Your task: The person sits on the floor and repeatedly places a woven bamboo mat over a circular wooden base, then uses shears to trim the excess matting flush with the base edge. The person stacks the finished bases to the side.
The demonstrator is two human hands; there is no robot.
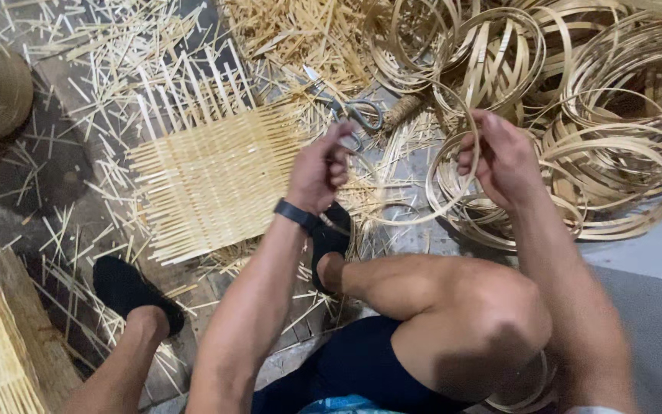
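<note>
Left hand (319, 170) and right hand (502, 157) each pinch one thin bamboo strip loop (415, 218) bowed between them, above a flat woven bamboo mat (216, 180); scissors (346, 103) lie just beyond, coiled strips (614, 153) at right.

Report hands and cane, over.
Left hand, right hand both gripping one pale bent bamboo strip hoop. Metal scissors beyond. Nothing blocking.

Woven bamboo mat (216, 180) lies left of me on the floor, scissors (346, 107) far-center, loose splints (116, 46) scattered far-left (some under my black shoes (128, 291)), coil pile (622, 115) far-right.
</note>
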